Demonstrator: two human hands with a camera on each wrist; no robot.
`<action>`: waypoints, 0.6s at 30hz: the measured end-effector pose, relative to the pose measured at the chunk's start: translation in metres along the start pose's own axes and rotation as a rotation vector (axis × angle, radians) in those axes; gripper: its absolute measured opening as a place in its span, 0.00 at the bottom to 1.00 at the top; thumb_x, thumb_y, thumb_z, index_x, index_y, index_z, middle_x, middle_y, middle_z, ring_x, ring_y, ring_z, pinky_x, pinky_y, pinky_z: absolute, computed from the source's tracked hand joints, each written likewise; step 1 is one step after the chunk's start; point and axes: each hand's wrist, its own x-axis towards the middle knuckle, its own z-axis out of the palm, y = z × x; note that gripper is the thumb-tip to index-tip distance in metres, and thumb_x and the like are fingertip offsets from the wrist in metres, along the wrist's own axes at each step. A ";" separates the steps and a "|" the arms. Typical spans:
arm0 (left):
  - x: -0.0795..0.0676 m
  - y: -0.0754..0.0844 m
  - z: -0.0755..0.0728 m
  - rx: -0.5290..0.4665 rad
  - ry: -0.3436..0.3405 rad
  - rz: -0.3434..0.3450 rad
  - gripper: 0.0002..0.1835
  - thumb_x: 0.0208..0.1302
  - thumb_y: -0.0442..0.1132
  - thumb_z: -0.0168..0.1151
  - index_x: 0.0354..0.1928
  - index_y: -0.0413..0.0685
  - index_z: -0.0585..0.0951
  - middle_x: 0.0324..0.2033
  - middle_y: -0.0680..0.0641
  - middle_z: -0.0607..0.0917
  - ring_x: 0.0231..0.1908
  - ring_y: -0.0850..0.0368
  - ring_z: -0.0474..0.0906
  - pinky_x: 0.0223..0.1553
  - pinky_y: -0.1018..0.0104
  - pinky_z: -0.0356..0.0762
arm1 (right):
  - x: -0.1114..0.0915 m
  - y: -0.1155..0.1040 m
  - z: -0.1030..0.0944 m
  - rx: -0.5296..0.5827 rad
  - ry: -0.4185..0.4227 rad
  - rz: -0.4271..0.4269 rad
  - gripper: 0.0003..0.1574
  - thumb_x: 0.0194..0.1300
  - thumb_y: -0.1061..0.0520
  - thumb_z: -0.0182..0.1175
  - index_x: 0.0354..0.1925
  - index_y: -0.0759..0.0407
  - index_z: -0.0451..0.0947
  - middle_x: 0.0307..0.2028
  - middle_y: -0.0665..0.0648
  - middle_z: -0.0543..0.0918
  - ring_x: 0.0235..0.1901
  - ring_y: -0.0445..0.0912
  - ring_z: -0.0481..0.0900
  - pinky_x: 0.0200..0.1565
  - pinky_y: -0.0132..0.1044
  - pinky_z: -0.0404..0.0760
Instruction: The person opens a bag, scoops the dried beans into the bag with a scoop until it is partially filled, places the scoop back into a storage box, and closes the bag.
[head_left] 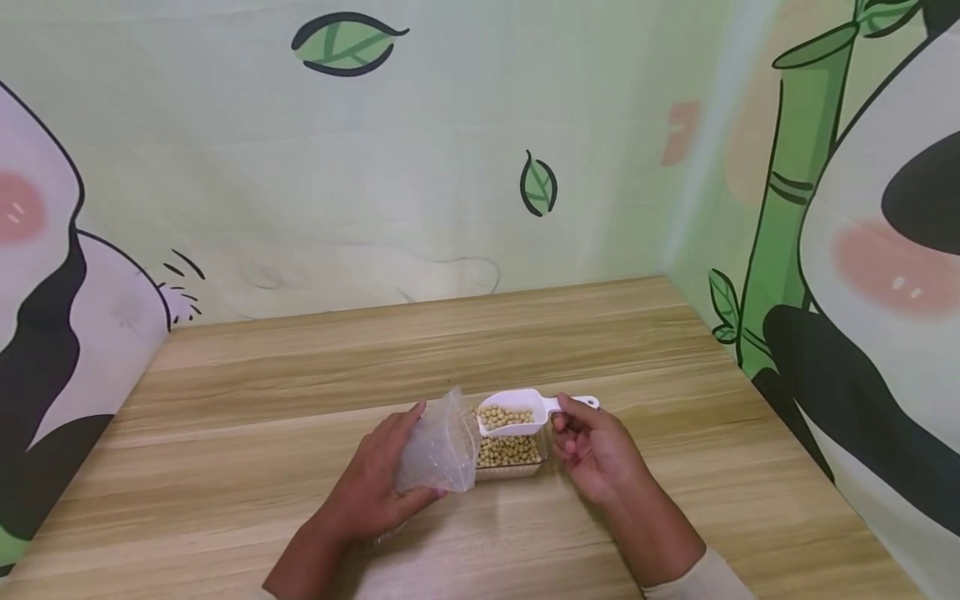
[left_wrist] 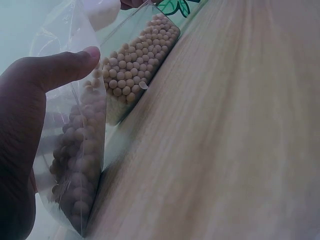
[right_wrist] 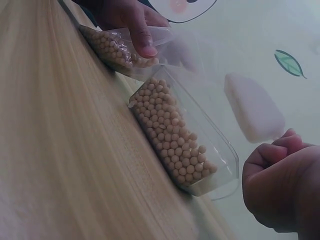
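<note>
My left hand [head_left: 372, 493] grips a clear plastic bag [head_left: 435, 454], thumb on the near side and fingers across the far side. Pale round beans [left_wrist: 77, 155], like soybeans, fill the lower part of the bag in the left wrist view. Between the thumb and fingers of my right hand [head_left: 603, 458] is the handle of a white scoop [head_left: 536, 408], with beans in its bowl. The scoop is held above a clear rectangular container [right_wrist: 226, 155], which holds more beans [right_wrist: 167, 130]. The bag's mouth stands by the container's left end.
The wood-grain table [head_left: 300, 367] extends behind and to both sides of the container. A pale green cloth [head_left: 420, 167] printed with leaves and pandas hangs along the back and sides.
</note>
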 end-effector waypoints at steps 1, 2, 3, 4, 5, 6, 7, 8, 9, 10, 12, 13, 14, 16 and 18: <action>0.000 0.000 0.000 -0.002 -0.003 -0.004 0.59 0.55 0.54 0.83 0.84 0.41 0.63 0.69 0.42 0.81 0.66 0.46 0.79 0.63 0.38 0.78 | 0.000 0.000 0.000 0.003 -0.012 -0.004 0.32 0.85 0.58 0.50 0.21 0.51 0.82 0.19 0.44 0.81 0.16 0.34 0.66 0.25 0.26 0.64; 0.000 0.001 -0.001 -0.004 -0.006 -0.008 0.59 0.55 0.55 0.83 0.84 0.41 0.63 0.69 0.42 0.81 0.67 0.46 0.79 0.63 0.38 0.78 | -0.001 0.000 0.000 0.003 -0.026 -0.010 0.32 0.85 0.58 0.49 0.21 0.51 0.82 0.19 0.44 0.81 0.16 0.33 0.66 0.25 0.26 0.64; 0.000 0.001 -0.001 -0.006 -0.009 -0.012 0.59 0.55 0.55 0.82 0.84 0.42 0.63 0.69 0.42 0.81 0.66 0.46 0.79 0.63 0.38 0.78 | -0.001 0.000 0.000 0.002 -0.041 -0.016 0.32 0.86 0.58 0.49 0.21 0.51 0.82 0.19 0.44 0.81 0.16 0.33 0.67 0.25 0.26 0.64; 0.000 0.001 -0.001 -0.006 -0.011 -0.014 0.59 0.55 0.55 0.83 0.84 0.42 0.63 0.69 0.42 0.81 0.66 0.46 0.79 0.63 0.38 0.78 | -0.002 0.000 0.000 -0.002 -0.056 -0.020 0.32 0.86 0.58 0.48 0.22 0.51 0.82 0.19 0.43 0.82 0.16 0.33 0.67 0.25 0.25 0.65; -0.001 0.001 -0.001 -0.007 -0.012 -0.016 0.59 0.55 0.55 0.82 0.84 0.42 0.63 0.69 0.42 0.81 0.66 0.47 0.79 0.63 0.38 0.77 | -0.002 0.000 0.000 -0.006 -0.070 -0.024 0.31 0.86 0.59 0.48 0.22 0.51 0.82 0.19 0.43 0.82 0.16 0.33 0.68 0.25 0.25 0.66; -0.001 0.001 -0.001 -0.006 -0.013 -0.017 0.59 0.56 0.55 0.82 0.84 0.43 0.62 0.69 0.42 0.81 0.66 0.47 0.79 0.63 0.38 0.78 | -0.003 0.000 0.000 -0.013 -0.085 -0.030 0.31 0.86 0.59 0.48 0.23 0.50 0.82 0.19 0.43 0.82 0.16 0.32 0.68 0.25 0.25 0.66; -0.001 0.001 -0.001 -0.004 -0.012 -0.017 0.59 0.56 0.55 0.82 0.85 0.43 0.62 0.69 0.42 0.81 0.66 0.48 0.79 0.63 0.38 0.78 | -0.004 -0.001 0.001 -0.022 -0.097 -0.037 0.30 0.86 0.59 0.49 0.24 0.50 0.83 0.20 0.43 0.83 0.16 0.32 0.69 0.24 0.24 0.67; -0.001 0.001 -0.001 -0.002 -0.010 -0.015 0.59 0.56 0.55 0.82 0.85 0.43 0.62 0.69 0.42 0.81 0.65 0.48 0.79 0.63 0.39 0.78 | -0.004 -0.001 0.001 -0.032 -0.106 -0.041 0.30 0.86 0.59 0.49 0.25 0.50 0.83 0.20 0.43 0.83 0.16 0.31 0.70 0.24 0.23 0.69; -0.001 0.000 -0.001 0.003 -0.006 -0.011 0.59 0.55 0.55 0.82 0.85 0.43 0.62 0.69 0.42 0.81 0.65 0.48 0.79 0.63 0.39 0.78 | -0.005 0.000 0.002 -0.041 -0.114 -0.045 0.29 0.86 0.60 0.50 0.25 0.50 0.83 0.20 0.43 0.83 0.16 0.31 0.71 0.24 0.22 0.69; -0.001 0.000 0.000 0.005 -0.002 -0.006 0.59 0.55 0.55 0.83 0.84 0.43 0.63 0.68 0.42 0.81 0.64 0.48 0.79 0.62 0.39 0.78 | -0.006 0.000 0.002 -0.051 -0.117 -0.049 0.28 0.86 0.60 0.51 0.26 0.50 0.84 0.20 0.43 0.84 0.16 0.30 0.72 0.24 0.21 0.70; -0.001 -0.001 0.000 0.011 0.005 0.001 0.59 0.55 0.54 0.83 0.84 0.43 0.63 0.68 0.43 0.82 0.64 0.49 0.79 0.61 0.39 0.79 | -0.008 0.000 0.004 -0.076 -0.123 -0.063 0.26 0.85 0.61 0.53 0.28 0.50 0.85 0.21 0.43 0.85 0.17 0.30 0.73 0.23 0.20 0.72; 0.000 -0.001 0.000 0.016 0.009 0.007 0.59 0.55 0.54 0.83 0.84 0.42 0.63 0.68 0.43 0.82 0.64 0.48 0.79 0.61 0.39 0.79 | -0.008 0.000 0.005 -0.089 -0.124 -0.072 0.24 0.84 0.61 0.53 0.29 0.50 0.85 0.22 0.44 0.85 0.17 0.30 0.74 0.24 0.20 0.72; 0.000 -0.001 0.000 0.017 0.011 0.010 0.59 0.55 0.54 0.83 0.84 0.41 0.64 0.68 0.43 0.82 0.64 0.48 0.79 0.61 0.40 0.79 | -0.009 0.000 0.005 -0.101 -0.129 -0.081 0.23 0.84 0.61 0.54 0.30 0.50 0.85 0.22 0.44 0.85 0.17 0.30 0.74 0.24 0.21 0.73; 0.000 -0.001 0.001 0.015 0.014 0.014 0.59 0.55 0.54 0.83 0.83 0.40 0.64 0.68 0.43 0.82 0.65 0.47 0.79 0.61 0.40 0.79 | -0.011 0.001 0.006 -0.135 -0.144 -0.110 0.21 0.84 0.61 0.56 0.32 0.49 0.85 0.23 0.44 0.86 0.17 0.31 0.74 0.25 0.22 0.74; 0.000 -0.001 0.000 0.011 0.013 0.012 0.59 0.55 0.54 0.83 0.83 0.40 0.64 0.68 0.43 0.82 0.66 0.47 0.79 0.61 0.40 0.78 | -0.012 0.002 0.006 -0.169 -0.169 -0.140 0.18 0.84 0.61 0.57 0.34 0.50 0.86 0.24 0.44 0.86 0.18 0.32 0.73 0.27 0.24 0.74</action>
